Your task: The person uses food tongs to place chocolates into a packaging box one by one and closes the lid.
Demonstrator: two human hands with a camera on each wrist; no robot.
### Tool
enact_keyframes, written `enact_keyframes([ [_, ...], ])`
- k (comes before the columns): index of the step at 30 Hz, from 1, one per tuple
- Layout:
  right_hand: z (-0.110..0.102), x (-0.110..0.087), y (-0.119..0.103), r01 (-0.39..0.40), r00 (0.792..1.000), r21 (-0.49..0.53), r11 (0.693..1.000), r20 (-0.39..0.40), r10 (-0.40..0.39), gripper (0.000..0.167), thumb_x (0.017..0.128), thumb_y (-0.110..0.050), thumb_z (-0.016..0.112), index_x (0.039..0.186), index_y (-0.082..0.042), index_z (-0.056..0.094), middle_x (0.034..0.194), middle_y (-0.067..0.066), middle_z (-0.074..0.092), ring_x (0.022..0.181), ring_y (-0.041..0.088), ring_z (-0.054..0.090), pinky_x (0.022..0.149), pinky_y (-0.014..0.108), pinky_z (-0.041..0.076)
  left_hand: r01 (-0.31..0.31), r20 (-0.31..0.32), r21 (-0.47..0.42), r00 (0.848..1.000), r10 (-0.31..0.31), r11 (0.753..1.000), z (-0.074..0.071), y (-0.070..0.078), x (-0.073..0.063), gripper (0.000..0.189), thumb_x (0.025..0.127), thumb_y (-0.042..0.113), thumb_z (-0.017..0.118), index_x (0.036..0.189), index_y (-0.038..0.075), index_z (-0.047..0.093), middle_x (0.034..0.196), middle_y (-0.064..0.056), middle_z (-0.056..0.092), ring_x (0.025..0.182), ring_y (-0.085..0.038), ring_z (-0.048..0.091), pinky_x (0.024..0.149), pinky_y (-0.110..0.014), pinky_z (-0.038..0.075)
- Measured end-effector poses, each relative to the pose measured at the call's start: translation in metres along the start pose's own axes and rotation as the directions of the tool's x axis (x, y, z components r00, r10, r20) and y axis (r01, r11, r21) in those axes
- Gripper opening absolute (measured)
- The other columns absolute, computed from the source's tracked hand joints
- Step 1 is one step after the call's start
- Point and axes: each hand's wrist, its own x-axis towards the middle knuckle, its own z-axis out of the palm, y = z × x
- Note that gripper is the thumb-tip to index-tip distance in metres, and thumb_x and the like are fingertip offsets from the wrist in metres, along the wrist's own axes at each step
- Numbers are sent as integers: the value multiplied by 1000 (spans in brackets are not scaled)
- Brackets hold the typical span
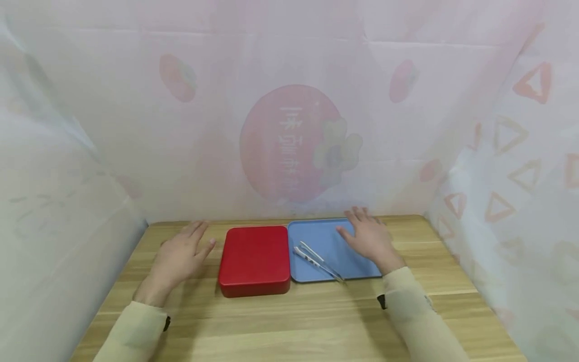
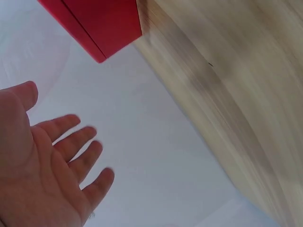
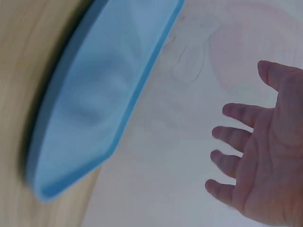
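A red lidded box sits in the middle of the table, its lid seam showing in the left wrist view. Right beside it lies a shallow blue tray. Two slim utensils with patterned white handles slant across the tray, and their metal ends reach over its near edge. My left hand is raised to the left of the box, fingers spread and palm bare in the left wrist view. Over the tray's right part hovers my right hand, its fingers spread and holding nothing.
The wood-grain table ends at a pale printed curtain at the back. More printed sheets hang at the left and right sides.
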Motion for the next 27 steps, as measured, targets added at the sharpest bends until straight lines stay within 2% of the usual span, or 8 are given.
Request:
enact_keyframes([
  [4,0,-10,31,-90,996,2,996,25,90,82,124,-63,41,184,-7,37,194,27,23,182,59,14,147,80,15,35,11,0,999,-35,999,-4,-11,1,90,124,62,44,184,-2,28,191,-33,30,177,-58,29,142,-80,29],
  [8,-1,-20,51,-140,990,41,989,23,139,84,124,-65,36,186,-8,33,195,28,19,182,59,8,146,83,8,45,25,-14,999,-45,999,-8,-18,3,98,123,69,39,186,-3,18,192,-35,20,180,-59,20,145,-80,17],
  [15,-2,-32,68,-151,988,58,987,36,149,86,125,-66,30,187,-6,26,195,28,15,182,59,4,145,84,-1,49,24,-27,999,-48,998,-7,-22,4,94,124,62,43,186,-3,18,193,-34,18,181,-58,18,144,-82,15],
  [22,-3,-38,70,-136,991,64,989,19,135,86,125,-66,32,187,-7,28,194,29,21,182,59,8,144,86,3,51,24,-37,998,-50,998,-6,-20,3,95,124,65,41,186,-3,18,193,-34,19,181,-58,18,145,-81,15],
  [27,0,-36,73,-135,991,82,987,31,132,87,125,-68,30,187,-7,26,194,30,19,182,59,6,144,86,1,53,35,-54,998,-51,997,-5,-21,4,93,124,62,43,186,-3,19,193,-34,18,181,-58,19,145,-81,14],
])
